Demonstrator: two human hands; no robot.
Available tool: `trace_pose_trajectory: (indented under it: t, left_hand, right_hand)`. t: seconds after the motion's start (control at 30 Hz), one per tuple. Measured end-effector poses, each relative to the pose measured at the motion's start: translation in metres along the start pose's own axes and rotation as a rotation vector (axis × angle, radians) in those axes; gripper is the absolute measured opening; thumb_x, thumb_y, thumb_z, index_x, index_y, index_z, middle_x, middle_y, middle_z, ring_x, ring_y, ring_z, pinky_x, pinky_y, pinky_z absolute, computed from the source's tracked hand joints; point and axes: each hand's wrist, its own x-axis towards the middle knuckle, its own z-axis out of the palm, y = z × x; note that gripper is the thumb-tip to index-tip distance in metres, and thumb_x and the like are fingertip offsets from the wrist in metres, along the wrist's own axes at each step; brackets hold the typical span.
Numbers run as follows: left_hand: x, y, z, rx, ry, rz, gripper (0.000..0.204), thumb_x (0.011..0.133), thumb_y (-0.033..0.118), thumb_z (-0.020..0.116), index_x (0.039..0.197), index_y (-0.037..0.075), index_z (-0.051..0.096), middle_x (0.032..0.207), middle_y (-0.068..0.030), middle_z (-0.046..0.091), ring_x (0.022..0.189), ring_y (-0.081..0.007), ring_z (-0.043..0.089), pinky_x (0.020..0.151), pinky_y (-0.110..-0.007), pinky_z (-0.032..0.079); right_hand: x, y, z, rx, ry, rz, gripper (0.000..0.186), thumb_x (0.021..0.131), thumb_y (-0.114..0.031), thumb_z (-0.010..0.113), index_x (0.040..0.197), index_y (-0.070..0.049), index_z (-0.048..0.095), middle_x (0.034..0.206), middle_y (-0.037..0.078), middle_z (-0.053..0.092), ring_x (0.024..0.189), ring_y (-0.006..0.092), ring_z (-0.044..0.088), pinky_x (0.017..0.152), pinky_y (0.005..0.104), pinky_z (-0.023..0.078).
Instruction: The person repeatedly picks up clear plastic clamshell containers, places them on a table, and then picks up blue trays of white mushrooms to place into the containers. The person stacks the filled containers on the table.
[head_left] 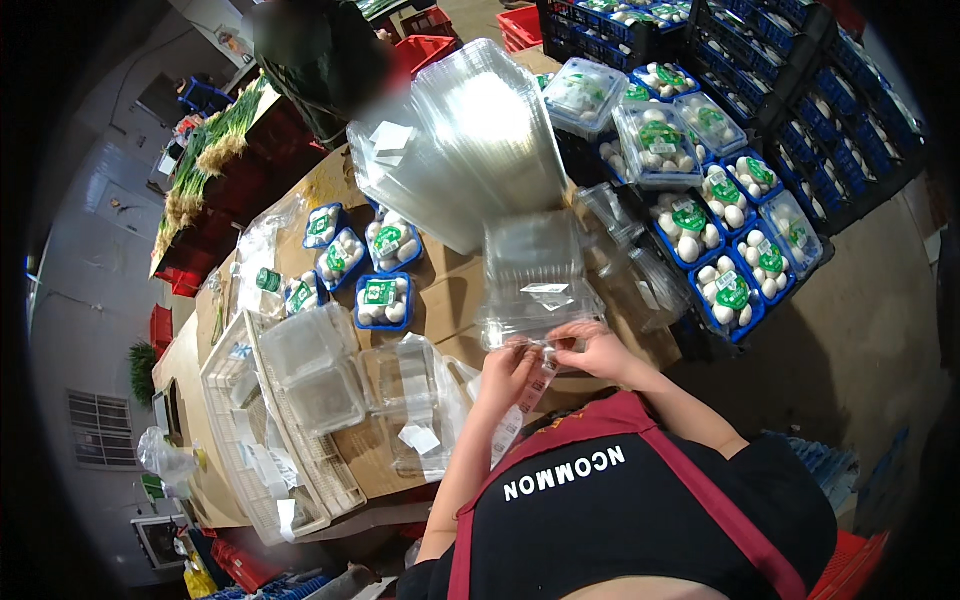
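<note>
Close in front of my body, my left hand (510, 366) pinches the upper end of a clear strip with pinkish printed labels (536, 392). The strip hangs down from my fingers toward the apron. My right hand (590, 350) meets it from the other side, thumb and fingers closed at the same end. Just beyond both hands sit clear plastic clamshell containers (530, 255), with a small white paper slip (548, 290) on the nearest one. Behind these rises a tall leaning stack of nested clear containers (480, 130).
Blue trays of white mushrooms (384, 302) stand left of the stack; more mushroom trays (730, 295) fill a crate at right. Left of my hands are a beige plastic basket (300, 430) and clear lids (318, 375). Another person (310, 70) stands across the table. Stacked black crates (830, 130) rise far right.
</note>
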Motion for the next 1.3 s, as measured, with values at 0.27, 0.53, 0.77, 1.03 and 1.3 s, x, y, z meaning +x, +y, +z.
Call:
trace_pose_trajectory:
  t: [0.27, 0.53, 0.77, 1.03, 1.3]
  left_hand:
    - [-0.017, 0.006, -0.018, -0.006, 0.012, 0.11, 0.019, 0.08, 0.009, 0.059, 0.093, -0.004, 0.056, 0.081, -0.0118, 0.061, 0.076, -0.0126, 0.057, 0.068, -0.026, 0.047]
    - [-0.008, 0.029, -0.021, 0.23, -0.163, -0.208, 0.03, 0.078, 0.019, 0.062, 0.097, -0.005, 0.058, 0.082, -0.019, 0.062, 0.074, -0.0253, 0.063, 0.068, -0.03, 0.048]
    - [-0.017, -0.01, -0.019, -0.036, -0.081, 0.006, 0.028, 0.077, 0.011, 0.06, 0.101, -0.002, 0.058, 0.086, -0.0158, 0.063, 0.079, -0.0195, 0.062, 0.073, -0.029, 0.048]
    - [-0.017, 0.005, -0.016, 0.141, -0.035, -0.12, 0.028, 0.079, 0.021, 0.06, 0.099, 0.001, 0.061, 0.079, -0.0165, 0.063, 0.071, -0.0236, 0.063, 0.065, -0.03, 0.048]
    - [-0.017, 0.0, -0.014, 0.164, -0.078, -0.123, 0.027, 0.08, 0.018, 0.061, 0.097, -0.003, 0.061, 0.08, -0.0142, 0.065, 0.073, -0.0159, 0.062, 0.069, -0.026, 0.048]
  right_hand:
    - [0.017, 0.015, 0.01, 0.134, -0.212, 0.201, 0.03, 0.078, -0.016, 0.065, 0.104, -0.002, 0.058, 0.094, 0.004, 0.062, 0.087, 0.0099, 0.056, 0.076, 0.0248, 0.046]
    - [0.022, 0.018, 0.005, 0.085, -0.221, 0.195, 0.016, 0.074, -0.016, 0.069, 0.075, -0.003, 0.059, 0.074, 0.002, 0.062, 0.071, 0.0067, 0.055, 0.065, 0.0219, 0.043]
    - [0.026, 0.022, 0.006, 0.067, -0.381, 0.206, 0.029, 0.077, -0.026, 0.067, 0.094, -0.003, 0.062, 0.086, 0.005, 0.063, 0.084, 0.0112, 0.058, 0.076, 0.0241, 0.045]
    - [0.024, 0.006, 0.0, -0.05, -0.269, 0.199, 0.03, 0.07, -0.026, 0.073, 0.088, -0.005, 0.062, 0.078, 0.004, 0.063, 0.075, 0.0105, 0.059, 0.07, 0.0243, 0.046]
    - [0.016, 0.008, 0.005, 0.013, -0.325, 0.148, 0.027, 0.071, -0.029, 0.068, 0.084, -0.006, 0.063, 0.073, 0.005, 0.061, 0.07, 0.0122, 0.057, 0.067, 0.0259, 0.045]
